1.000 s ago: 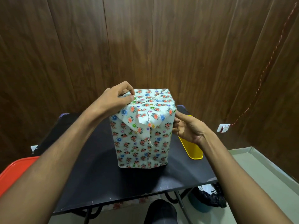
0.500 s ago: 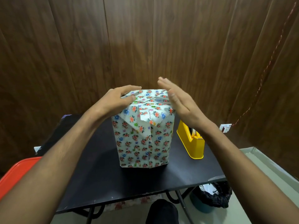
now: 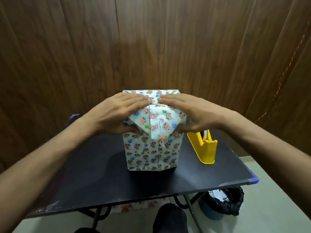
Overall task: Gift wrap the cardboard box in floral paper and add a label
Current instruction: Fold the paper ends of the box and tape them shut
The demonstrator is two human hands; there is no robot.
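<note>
The box wrapped in white floral paper stands upright in the middle of the black table. Its top flaps are folded over, and a pointed flap hangs down the near face. My left hand lies flat on the top's left half, fingers straight, thumb under the folded edge at the near left corner. My right hand lies flat on the right half in the same way, thumb at the near right corner. The fingertips of both hands almost meet at the middle of the top. No label is in view.
A yellow tape dispenser stands on the table just right of the box. Below the table's right corner sits a bin with a black liner. A wood-panelled wall is close behind. My knee shows under the near edge.
Both hands moved onto the box top and now press flat there, the right one coming over from the side. The view shifted left and down a little.
</note>
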